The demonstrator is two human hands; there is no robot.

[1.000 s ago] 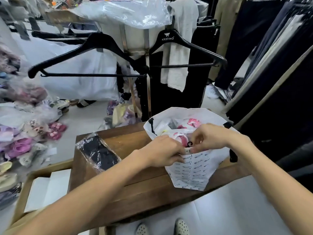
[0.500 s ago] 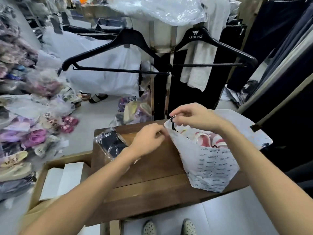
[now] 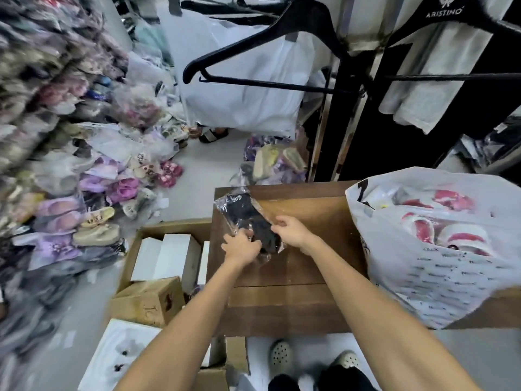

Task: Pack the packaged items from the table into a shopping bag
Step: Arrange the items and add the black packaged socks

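Black item in clear plastic packet [image 3: 248, 221] lies on desk [image 3: 310, 221] left of shopping bag [image 3: 439, 272]; left hand [image 3: 241, 246] and right hand [image 3: 290, 231] pinching its near end; likely light, limp, slippery film, best gripped through to the cloth.

Brown wooden table [image 3: 296, 277]: bare across its near half and centre, giving open passage from the near edge. At its far-left corner lies a clear plastic packet of black fabric [image 3: 248, 221], gripped at its near end by the left hand [image 3: 241, 245] and right hand [image 3: 290, 231]. The right end is blocked by a white printed plastic shopping bag [image 3: 439, 266], its mouth open upward. Past the far edge, black clothes hangers [image 3: 267, 49] hang overhead. Left of the table, an open cardboard box of white cartons [image 3: 166, 255] fills the floor.
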